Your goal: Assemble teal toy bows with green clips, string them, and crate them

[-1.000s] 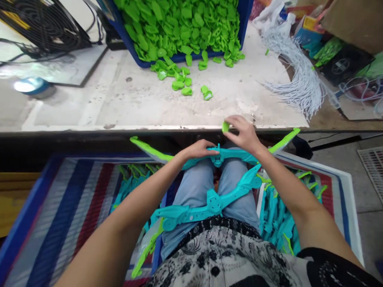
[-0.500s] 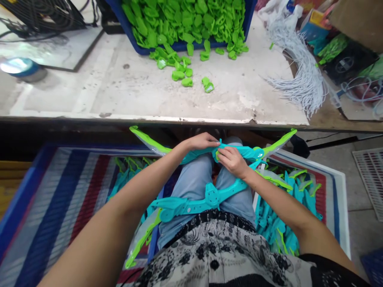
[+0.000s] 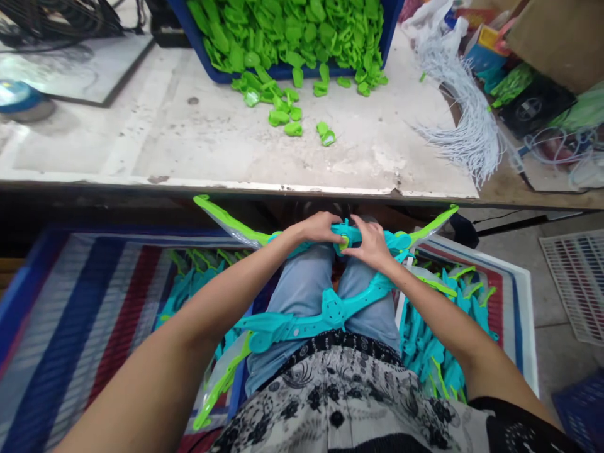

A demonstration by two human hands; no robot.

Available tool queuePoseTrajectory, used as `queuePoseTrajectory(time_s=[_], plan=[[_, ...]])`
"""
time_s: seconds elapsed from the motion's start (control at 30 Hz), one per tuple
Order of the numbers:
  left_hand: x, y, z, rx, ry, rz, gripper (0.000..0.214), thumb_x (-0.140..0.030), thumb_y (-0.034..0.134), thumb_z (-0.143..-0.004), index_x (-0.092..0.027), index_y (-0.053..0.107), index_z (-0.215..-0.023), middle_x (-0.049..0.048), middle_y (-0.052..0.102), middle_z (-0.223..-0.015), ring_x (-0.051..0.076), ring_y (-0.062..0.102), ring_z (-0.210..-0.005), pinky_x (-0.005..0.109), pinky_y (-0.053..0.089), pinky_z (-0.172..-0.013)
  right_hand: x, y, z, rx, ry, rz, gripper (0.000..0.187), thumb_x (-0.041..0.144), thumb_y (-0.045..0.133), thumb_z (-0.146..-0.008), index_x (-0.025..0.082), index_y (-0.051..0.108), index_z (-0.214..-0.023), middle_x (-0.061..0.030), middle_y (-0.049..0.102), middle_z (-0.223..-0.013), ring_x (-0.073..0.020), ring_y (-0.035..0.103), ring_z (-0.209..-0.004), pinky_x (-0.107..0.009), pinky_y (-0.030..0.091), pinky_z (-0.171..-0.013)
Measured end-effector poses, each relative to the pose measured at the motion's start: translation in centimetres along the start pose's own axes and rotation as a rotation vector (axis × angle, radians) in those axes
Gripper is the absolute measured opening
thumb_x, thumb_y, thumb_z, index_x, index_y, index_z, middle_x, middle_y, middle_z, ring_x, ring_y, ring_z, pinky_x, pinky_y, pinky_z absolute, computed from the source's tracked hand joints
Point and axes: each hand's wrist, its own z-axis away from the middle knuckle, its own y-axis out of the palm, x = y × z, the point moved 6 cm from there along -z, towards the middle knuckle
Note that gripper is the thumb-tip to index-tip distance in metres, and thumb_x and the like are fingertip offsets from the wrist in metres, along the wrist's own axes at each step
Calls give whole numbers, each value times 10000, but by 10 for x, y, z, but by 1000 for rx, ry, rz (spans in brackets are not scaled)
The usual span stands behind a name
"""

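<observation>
A worn white worktable (image 3: 212,145) is seen at the top of the head view, with a blue bin (image 3: 201,60) of lime-green plastic pieces set on it. Below its edge, a turquoise toy bow (image 3: 352,235) is held above the knees. Its long axis is laid left to right, roughly parallel to the table edge, and its lime-green limb tips are angled forward, away from the body. Both forearms are stretched forward and inward. The bow's middle is gripped by the left hand (image 3: 321,228), thumb toward a small green piece (image 3: 344,242) seated there. The right hand (image 3: 370,244) is spread, thumb at that piece, forefinger apart beyond the bow; whether its hidden fingers are closed cannot be told. A second bow (image 3: 333,308) is laid slantwise across the lap.
</observation>
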Motion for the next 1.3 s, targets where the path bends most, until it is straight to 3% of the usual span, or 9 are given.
queuePoseTrajectory(time_s=[0.13, 0.37, 0.5, 0.57, 0.67, 0.77, 0.93, 1.1, 1.3], plan=[[-1, 2, -2, -39, -43, -64, 528, -597, 635, -642, -114, 673, -853, 36, 616, -696, 173, 519, -628, 271, 310, -571, 2, 0, -11, 181, 77, 55, 677, 499, 822, -628, 206, 620, -1203, -118, 675, -1129, -326, 592, -1080, -459, 384, -914], [-4, 5, 6, -113, -50, -194, 376, -494, 644, -720, -168, 672, -905, 58, 679, -816, 232, 622, -768, 278, 381, -616, 8, 3, -9, 149, 107, 178, 464, 518, 742, -727, 213, 655, -1066, -110, 691, -1047, -320, 607, -1014, -437, 397, -828], [-18, 14, 28, -194, -18, -293, 367, -437, 626, -810, -195, 634, -1086, 94, 672, -1042, 257, 636, -943, 307, 465, -748, 15, -12, -6, 264, -97, 102, 451, 393, 783, -710, 192, 666, -1096, -107, 707, -1053, -288, 626, -994, -378, 438, -808], [-27, 26, 41, -249, 35, -388, 319, -367, 570, -875, -207, 605, -1148, 107, 643, -1084, 257, 621, -987, 341, 480, -815, 21, -31, -17, 325, -198, -37, 282, 325, 712, -778, 212, 701, -1037, -56, 732, -968, -229, 656, -888, -313, 458, -756], [-34, 48, 57, -339, 65, -514, 360, -194, 455, -922, -219, 545, -1269, 144, 590, -1198, 268, 592, -1058, 410, 473, -894, 28, -75, -63, 73, -203, -88, 245, 253, 496, -913, 208, 723, -993, -44, 730, -932, -203, 654, -862, -304, 471, -784], [-32, 66, 64, -361, 50, -522, 520, -184, 509, -897, -209, 423, -1408, 201, 448, -1417, 323, 510, -1224, 466, 448, -958, 38, -98, -127, -190, -179, 64, 336, 180, 448, -919, 176, 667, -1173, -111, 660, -1169, -255, 576, -1072, -375, 439, -934], [-25, 68, 64, -322, 9, -420, 772, -395, 710, -789, -215, 356, -1451, 241, 304, -1529, 379, 412, -1337, 520, 413, -1011, 49, -77, -203, -134, -165, 243, 431, 156, 473, -902, 146, 562, -1324, -153, 534, -1340, -311, 443, -1200, -416, 401, -955], [-22, 62, 59, -329, -17, -363, 867, -397, 788, -709, -221, 363, -1445, 256, 335, -1508, 386, 431, -1325, 539, 412, -1017, 45, -71, -189, -195, -208, 381, 332, 153, 378, -946, 114, 673, -1094, -183, 612, -1117, -300, 481, -1061, -410, 371, -876], [-26, 63, 57, -310, -29, -366, 862, -428, 758, -736, -220, 345, -1464, 253, 335, -1507, 394, 430, -1319, 525, 426, -991, 37, -67, -150, -143, -359, 385, 376, 248, 440, -954, 124, 570, -1284, -180, 610, -1223, -313, 448, -1118, -440, 337, -883]])
